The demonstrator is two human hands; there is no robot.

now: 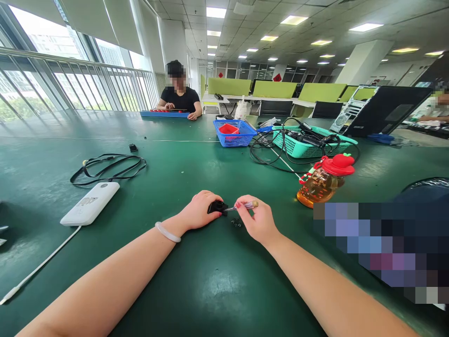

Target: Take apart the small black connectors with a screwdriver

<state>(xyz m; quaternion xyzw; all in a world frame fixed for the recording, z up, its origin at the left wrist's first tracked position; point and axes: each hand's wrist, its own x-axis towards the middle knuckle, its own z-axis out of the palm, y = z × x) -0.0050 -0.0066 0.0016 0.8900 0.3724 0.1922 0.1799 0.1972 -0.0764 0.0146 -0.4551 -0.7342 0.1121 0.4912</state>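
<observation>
Resting on the green tabletop, my left hand [201, 209] is closed around a small black part [217, 207], whose exact kind I cannot make out. My right hand [257, 219] pinches a screwdriver [250, 204] with a clear, yellowish-ended handle. Its thin metal shaft points left, and the tip meets the right side of the black part. Just below the shaft, a few tiny dark pieces [236, 222] lie on the table near my right fingers. A pale bangle circles my left wrist.
On the left lie a white power bank [91, 202] with a cable and a black strap [105, 178]. To the right stand a red-lidded bottle [321, 182], a teal basket [301, 149] of cables and a blue basket [235, 140]. A person [180, 96] sits across the table.
</observation>
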